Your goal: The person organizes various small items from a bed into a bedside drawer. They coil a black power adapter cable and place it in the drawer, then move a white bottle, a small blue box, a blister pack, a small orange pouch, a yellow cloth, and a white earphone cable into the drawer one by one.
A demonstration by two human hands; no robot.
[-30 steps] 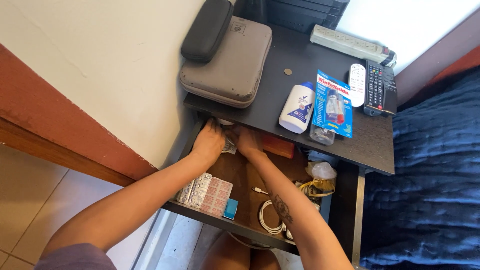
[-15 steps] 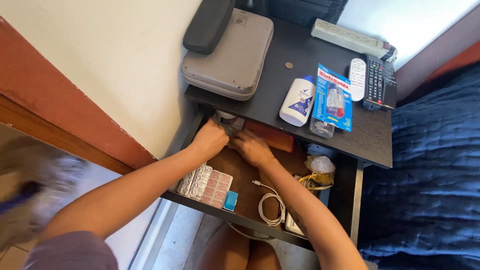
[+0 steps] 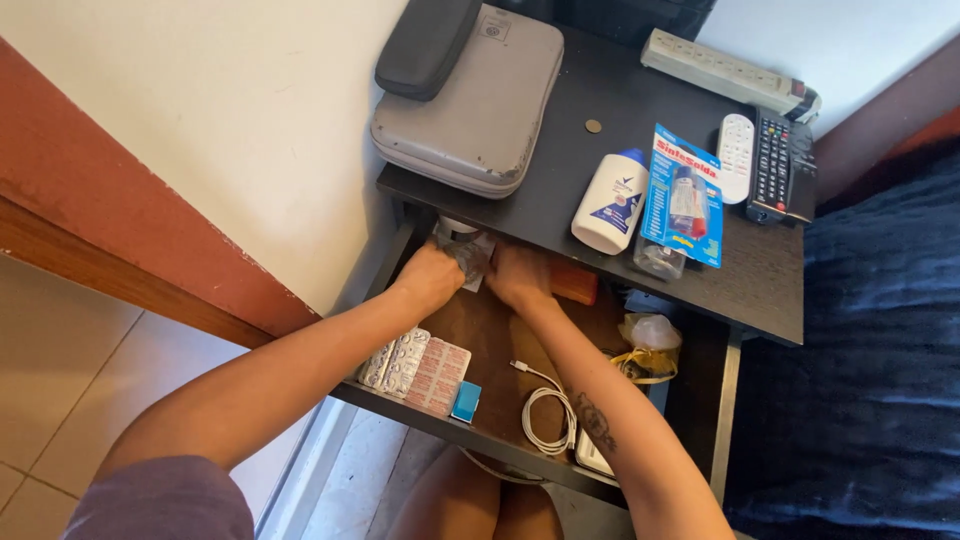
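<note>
Left hand (image 3: pixel 428 280), right hand (image 3: pixel 518 277): 2 hands clutching crinkled wrapper (image 3: pixel 470 256) deep in drawer (image 3: pixel 480 432); risk: wrapper tears, contents spill.

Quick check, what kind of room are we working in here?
Most likely a bedroom: a dark nightstand with its drawer open stands against blue bedding. Remote controls and blister packs fit bedside storage.

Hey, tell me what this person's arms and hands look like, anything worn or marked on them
Both forearms are bare. The left hand and right hand show no gloves. A short purple sleeve covers the left shoulder. The right forearm carries a small dark tattoo.
</note>
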